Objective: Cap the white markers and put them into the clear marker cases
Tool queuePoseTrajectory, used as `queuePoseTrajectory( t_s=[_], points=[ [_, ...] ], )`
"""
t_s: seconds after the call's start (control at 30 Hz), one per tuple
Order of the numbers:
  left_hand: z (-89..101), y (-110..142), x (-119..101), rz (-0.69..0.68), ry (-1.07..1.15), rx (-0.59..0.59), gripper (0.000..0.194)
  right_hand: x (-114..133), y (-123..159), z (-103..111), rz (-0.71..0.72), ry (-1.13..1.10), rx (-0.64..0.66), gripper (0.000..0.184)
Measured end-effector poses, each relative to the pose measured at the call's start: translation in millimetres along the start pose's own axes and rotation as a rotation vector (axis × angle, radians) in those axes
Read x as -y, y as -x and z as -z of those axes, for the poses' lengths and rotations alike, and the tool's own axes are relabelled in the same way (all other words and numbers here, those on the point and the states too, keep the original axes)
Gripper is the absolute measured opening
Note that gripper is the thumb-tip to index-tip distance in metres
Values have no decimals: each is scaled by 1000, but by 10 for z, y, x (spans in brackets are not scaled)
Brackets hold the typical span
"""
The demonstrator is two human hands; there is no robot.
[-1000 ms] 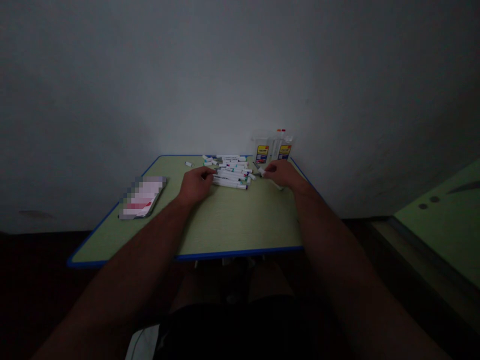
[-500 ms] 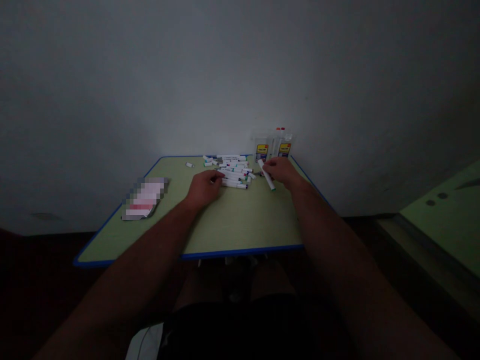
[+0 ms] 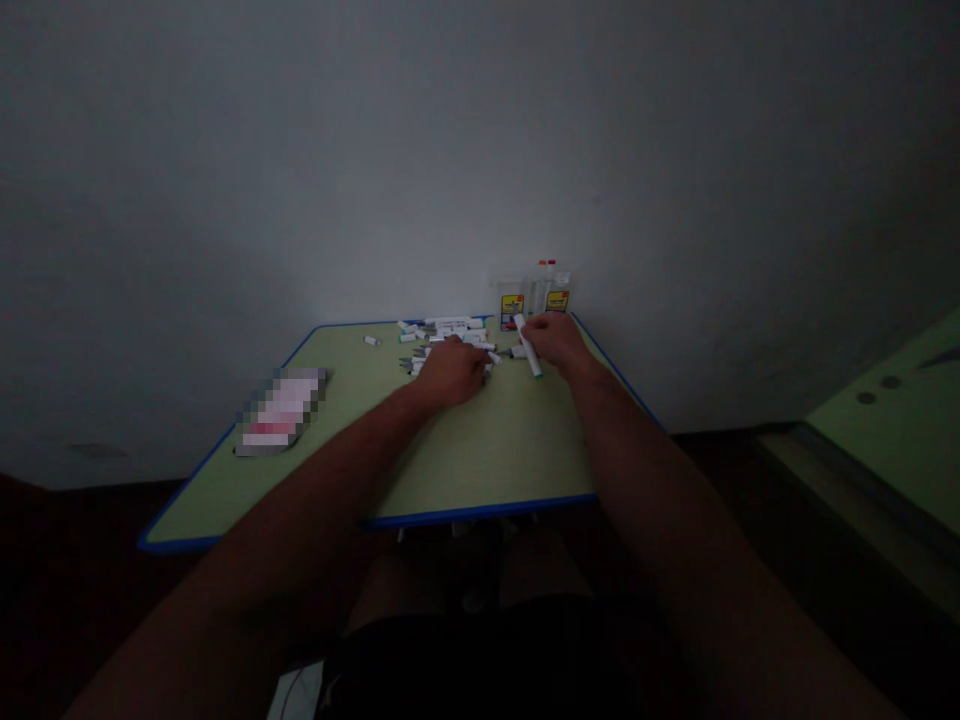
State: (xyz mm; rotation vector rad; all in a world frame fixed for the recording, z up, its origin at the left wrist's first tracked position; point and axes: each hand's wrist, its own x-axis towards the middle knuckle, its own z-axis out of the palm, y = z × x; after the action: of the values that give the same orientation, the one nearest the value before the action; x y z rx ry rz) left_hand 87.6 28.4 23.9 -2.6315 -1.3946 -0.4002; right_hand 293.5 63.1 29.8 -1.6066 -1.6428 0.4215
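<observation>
A white marker [image 3: 529,347] with a green end is pinched in my right hand [image 3: 556,340], tilted above the right side of the table. Another white marker [image 3: 517,352] lies just behind it, partly covered. My left hand [image 3: 454,372] rests over the pile of white markers [image 3: 454,326], fingers bent down at its right edge near a white cap [image 3: 495,357]. What those fingers hold, if anything, is hidden. Several uncapped markers with grey tips [image 3: 409,364] stick out left of this hand.
Two clear plastic cases [image 3: 513,308] with yellow labels stand against the wall, and markers with orange and red ends [image 3: 547,263] rise from the right one. A lone cap [image 3: 372,341] lies at the left. A blurred phone-like object [image 3: 281,412] is on the light table [image 3: 480,460], which has a blue edge.
My left hand has moved right across the marker pile, from its left side to its right side. My right hand still holds the marker in nearly the same place. The view has shifted slightly.
</observation>
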Motion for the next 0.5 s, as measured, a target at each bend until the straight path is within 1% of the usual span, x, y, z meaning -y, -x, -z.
queuePoseTrajectory(
  t_s=[0.1, 0.23, 0.37, 0.5],
  points=[
    [-11, -83, -70, -3, -34, 61, 41, 17, 3, 18, 7, 11, -10, 19],
    [-15, -121, -186, 7, -21, 109, 31, 55, 24, 40, -15, 13, -14, 20],
    [-23, -123, -263, 20, -54, 108, 31, 103, 51, 63, -18, 22, -11, 20],
    [-53, -120, -274, 28, -29, 91, 30, 133, 62, 86, -6, 61, 9, 21]
  ],
)
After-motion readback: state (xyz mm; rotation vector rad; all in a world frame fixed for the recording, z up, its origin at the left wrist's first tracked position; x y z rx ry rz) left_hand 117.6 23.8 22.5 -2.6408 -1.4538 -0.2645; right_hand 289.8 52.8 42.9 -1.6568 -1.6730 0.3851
